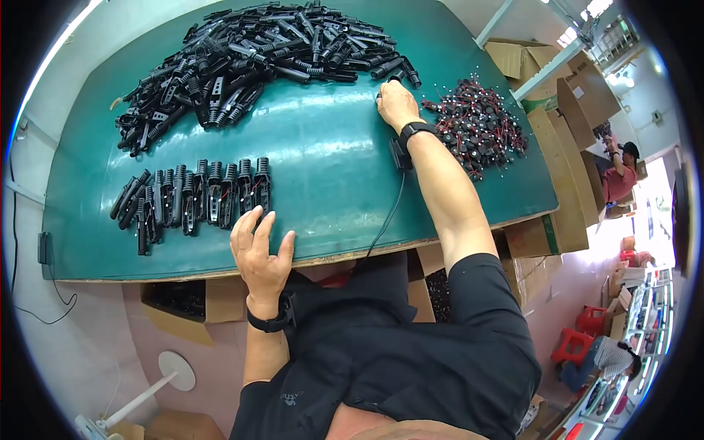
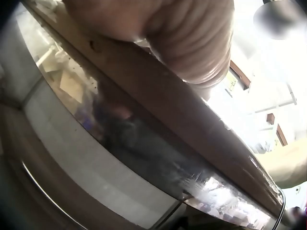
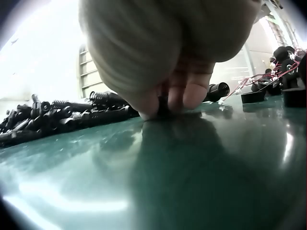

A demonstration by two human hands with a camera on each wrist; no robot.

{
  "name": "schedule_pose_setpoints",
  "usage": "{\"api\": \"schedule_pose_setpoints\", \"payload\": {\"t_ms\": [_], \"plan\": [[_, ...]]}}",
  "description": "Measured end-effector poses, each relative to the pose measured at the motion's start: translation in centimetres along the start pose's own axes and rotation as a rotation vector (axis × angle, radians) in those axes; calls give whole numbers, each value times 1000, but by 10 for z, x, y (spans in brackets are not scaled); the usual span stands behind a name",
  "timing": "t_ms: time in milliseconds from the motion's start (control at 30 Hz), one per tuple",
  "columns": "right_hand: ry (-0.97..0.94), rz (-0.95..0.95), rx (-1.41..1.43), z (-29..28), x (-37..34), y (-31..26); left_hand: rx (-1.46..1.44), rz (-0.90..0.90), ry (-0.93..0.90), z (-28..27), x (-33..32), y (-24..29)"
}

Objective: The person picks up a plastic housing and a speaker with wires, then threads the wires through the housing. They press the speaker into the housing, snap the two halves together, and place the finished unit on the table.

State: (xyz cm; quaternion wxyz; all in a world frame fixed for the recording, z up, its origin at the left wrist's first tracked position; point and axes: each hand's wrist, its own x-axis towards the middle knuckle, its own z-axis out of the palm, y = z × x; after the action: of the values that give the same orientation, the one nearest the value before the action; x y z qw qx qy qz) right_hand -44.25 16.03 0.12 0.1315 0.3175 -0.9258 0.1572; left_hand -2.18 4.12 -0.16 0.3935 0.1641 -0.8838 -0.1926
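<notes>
My right hand [image 1: 398, 105] reaches to the near right end of a big heap of black plastic handle shells [image 1: 293, 44] with ribbed ends. In the right wrist view, its thumb and fingers [image 3: 194, 93] close down at the tabletop around a black handle shell [image 3: 164, 106], mostly hidden by the hand. My left hand [image 1: 261, 253] lies at the table's front edge, fingers spread and holding nothing. Just beyond its fingertips stands a row of handle shells [image 1: 214, 194], several with their hollow side up.
Right of my right forearm lies a pile of small round black parts with red wires [image 1: 480, 128]. The green table [image 1: 323, 169] has cardboard boxes [image 1: 561, 176] along its right side. A cable [image 1: 389, 220] runs from my right wrist over the front edge. Other people are farther right.
</notes>
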Motion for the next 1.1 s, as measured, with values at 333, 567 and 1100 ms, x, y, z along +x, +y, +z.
{"api": "schedule_pose_setpoints", "payload": {"t_ms": [333, 567, 1100], "plan": [[29, -595, 654, -92, -182, -107, -714, -224, -136, 15, -3, 15], [-86, -796, 734, -104, -230, -118, -1321, -659, -292, 45, 6, 26], [95, -114, -161, -78, -106, 60, -1341, -667, -185, 39, 8, 27]]}}
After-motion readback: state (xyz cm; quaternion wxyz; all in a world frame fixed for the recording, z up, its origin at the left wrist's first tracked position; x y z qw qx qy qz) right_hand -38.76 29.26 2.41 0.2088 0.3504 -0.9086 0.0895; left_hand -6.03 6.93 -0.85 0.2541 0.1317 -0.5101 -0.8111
